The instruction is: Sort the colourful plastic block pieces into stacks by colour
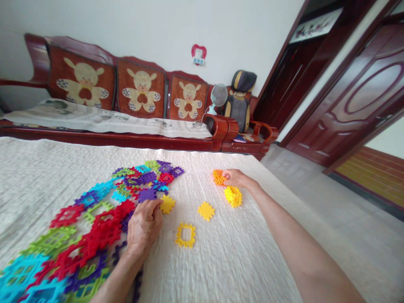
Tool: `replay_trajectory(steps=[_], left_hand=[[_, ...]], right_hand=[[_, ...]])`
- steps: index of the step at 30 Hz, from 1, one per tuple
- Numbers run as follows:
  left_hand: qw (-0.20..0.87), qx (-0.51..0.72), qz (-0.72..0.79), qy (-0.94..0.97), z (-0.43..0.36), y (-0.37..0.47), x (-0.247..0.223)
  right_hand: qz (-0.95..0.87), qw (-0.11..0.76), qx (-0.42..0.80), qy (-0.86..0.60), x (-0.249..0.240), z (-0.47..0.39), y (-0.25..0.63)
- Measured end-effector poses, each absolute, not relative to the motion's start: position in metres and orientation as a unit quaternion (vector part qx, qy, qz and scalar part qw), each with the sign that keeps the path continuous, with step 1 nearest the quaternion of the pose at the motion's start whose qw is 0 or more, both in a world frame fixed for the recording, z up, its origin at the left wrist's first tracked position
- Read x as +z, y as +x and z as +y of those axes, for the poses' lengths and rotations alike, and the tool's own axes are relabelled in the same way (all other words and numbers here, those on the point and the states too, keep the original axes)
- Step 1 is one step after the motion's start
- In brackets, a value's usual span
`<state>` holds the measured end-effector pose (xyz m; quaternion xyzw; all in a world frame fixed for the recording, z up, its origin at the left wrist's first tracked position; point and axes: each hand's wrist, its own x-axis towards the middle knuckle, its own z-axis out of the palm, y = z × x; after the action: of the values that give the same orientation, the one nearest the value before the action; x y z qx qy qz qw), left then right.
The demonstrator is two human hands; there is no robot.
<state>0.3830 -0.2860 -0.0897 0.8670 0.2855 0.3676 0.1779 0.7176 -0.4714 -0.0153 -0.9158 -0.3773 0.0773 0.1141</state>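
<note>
My left hand is at the right edge of the pile of interlocking plastic tiles. Its fingers are curled closed at the edge of a solid yellow tile. My right hand reaches farther out, fingers closed on a small group of orange tiles. Just below that hand sits a stack of yellow tiles. Between my hands lie another solid yellow tile and a yellow frame tile with an open middle. The pile mixes red, purple, blue and green pieces.
A pale quilted cloth covers the table. Behind it stands a wooden sofa with bear-pattern cushions. A small fan and an armchair with a massage pad are beyond; doors stand to the right.
</note>
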Motion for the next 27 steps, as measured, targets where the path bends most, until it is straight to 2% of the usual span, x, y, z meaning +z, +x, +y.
replay_trajectory(steps=[11, 27], left_hand=[[0.168, 0.364, 0.285, 0.871, -0.285, 0.383, -0.090], [0.177, 0.365, 0.281, 0.870, -0.286, 0.383, -0.088]], right_hand=[[-0.390, 0.118, 0.163, -0.899, -0.004, -0.466, 0.728], [-0.380, 0.141, 0.101, -0.908, -0.008, -0.467, 0.722]])
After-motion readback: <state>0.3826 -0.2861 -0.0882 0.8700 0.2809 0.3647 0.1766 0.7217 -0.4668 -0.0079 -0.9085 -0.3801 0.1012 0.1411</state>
